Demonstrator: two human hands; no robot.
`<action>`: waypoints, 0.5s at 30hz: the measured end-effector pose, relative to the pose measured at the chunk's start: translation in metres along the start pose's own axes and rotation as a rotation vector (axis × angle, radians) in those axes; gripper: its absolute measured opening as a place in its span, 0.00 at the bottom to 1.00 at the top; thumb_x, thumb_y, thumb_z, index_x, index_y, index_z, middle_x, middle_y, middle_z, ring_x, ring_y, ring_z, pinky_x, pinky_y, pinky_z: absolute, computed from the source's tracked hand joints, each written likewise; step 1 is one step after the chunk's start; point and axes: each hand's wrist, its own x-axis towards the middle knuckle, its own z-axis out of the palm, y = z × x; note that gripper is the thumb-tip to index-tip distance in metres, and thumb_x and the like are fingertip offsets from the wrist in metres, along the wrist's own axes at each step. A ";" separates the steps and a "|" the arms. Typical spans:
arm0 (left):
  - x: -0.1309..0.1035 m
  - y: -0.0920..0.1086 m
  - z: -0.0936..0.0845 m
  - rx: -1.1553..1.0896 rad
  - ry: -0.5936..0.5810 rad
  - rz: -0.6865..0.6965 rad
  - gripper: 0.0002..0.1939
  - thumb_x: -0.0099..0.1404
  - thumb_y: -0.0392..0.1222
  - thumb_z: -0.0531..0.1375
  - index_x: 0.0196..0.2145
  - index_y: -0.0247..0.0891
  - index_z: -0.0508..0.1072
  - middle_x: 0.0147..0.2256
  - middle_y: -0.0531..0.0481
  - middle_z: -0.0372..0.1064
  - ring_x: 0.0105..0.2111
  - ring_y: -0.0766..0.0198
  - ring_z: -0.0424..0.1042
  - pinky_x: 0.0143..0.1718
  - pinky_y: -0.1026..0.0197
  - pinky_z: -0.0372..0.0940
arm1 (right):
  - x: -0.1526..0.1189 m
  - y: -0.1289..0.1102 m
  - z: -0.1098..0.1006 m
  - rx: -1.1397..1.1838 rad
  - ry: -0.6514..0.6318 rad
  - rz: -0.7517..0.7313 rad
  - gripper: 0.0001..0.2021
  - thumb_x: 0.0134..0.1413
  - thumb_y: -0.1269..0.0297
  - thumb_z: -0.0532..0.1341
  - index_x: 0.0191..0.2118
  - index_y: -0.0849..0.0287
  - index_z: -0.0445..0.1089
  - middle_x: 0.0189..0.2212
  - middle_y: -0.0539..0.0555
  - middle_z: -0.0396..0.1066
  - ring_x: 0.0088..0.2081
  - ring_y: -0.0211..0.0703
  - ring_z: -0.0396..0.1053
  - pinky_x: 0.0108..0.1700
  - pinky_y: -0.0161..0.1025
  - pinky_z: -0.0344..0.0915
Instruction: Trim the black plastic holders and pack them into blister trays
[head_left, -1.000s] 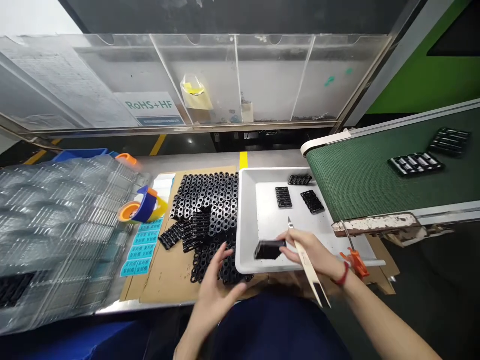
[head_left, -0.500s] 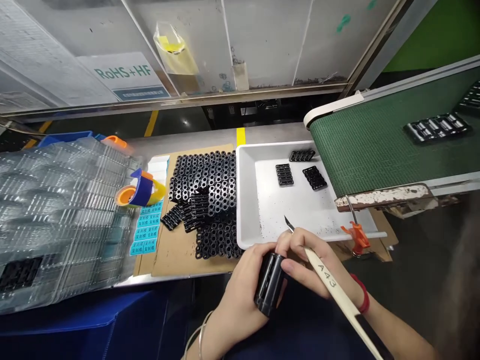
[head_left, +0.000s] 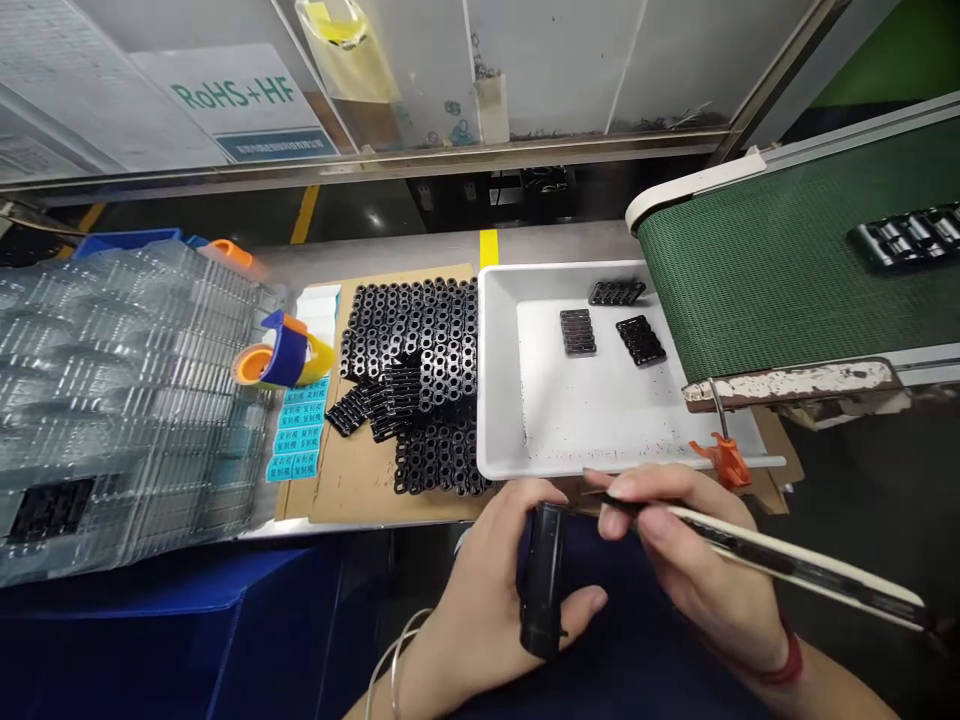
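Head camera, the one view I have from my station: I see the left hand point(head_left: 487, 600) low in the picture with its fingers curled around a black molded part point(head_left: 544, 580), which stands nearly upright in the palm, just on the near side of the white plastic tray point(head_left: 499, 375); the thumb lies at the part's lower right side, and the fingertips behind it are hidden from me. To its right I have the right hand point(head_left: 705, 560), gripping a pale-handled knife point(head_left: 825, 578) between thumb and fingers, its handle slanting down to the right; the blade end is too blurred and covered for me to make out. That hand is near the part, with a gap between them. Inside the tray I count three black slotted pieces point(head_left: 577, 332). On its right, a green conveyor belt point(head_left: 735, 290) carries another black slotted piece point(head_left: 900, 240), and an orange-handled clamp point(head_left: 724, 462) sits at the tray's near right corner. Left of the tray I find rows of black perforated pieces point(head_left: 412, 325) on a cardboard sheet point(head_left: 356, 500), then cyan labels point(head_left: 296, 438), an orange-and-blue tape dispenser point(head_left: 285, 350) and stacked clear plastic trays point(head_left: 112, 350).
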 end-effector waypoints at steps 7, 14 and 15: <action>0.003 0.006 0.005 -0.064 -0.011 0.062 0.30 0.53 0.32 0.69 0.50 0.49 0.64 0.43 0.54 0.73 0.42 0.63 0.75 0.45 0.61 0.72 | -0.001 -0.007 0.022 0.136 0.062 0.004 0.03 0.65 0.65 0.64 0.38 0.51 0.72 0.26 0.47 0.76 0.29 0.37 0.74 0.36 0.36 0.77; 0.001 0.009 0.005 -0.060 -0.005 0.049 0.29 0.53 0.32 0.67 0.50 0.49 0.65 0.41 0.55 0.72 0.40 0.64 0.76 0.43 0.63 0.72 | -0.001 -0.008 0.026 0.094 0.087 -0.036 0.04 0.65 0.67 0.62 0.37 0.52 0.72 0.24 0.47 0.72 0.28 0.35 0.71 0.36 0.34 0.75; 0.000 0.009 0.005 -0.063 -0.005 0.050 0.29 0.53 0.31 0.67 0.50 0.48 0.65 0.41 0.55 0.72 0.40 0.64 0.76 0.43 0.62 0.72 | -0.001 -0.008 0.026 0.087 0.086 -0.044 0.05 0.65 0.67 0.62 0.37 0.52 0.73 0.24 0.47 0.72 0.27 0.35 0.71 0.36 0.35 0.75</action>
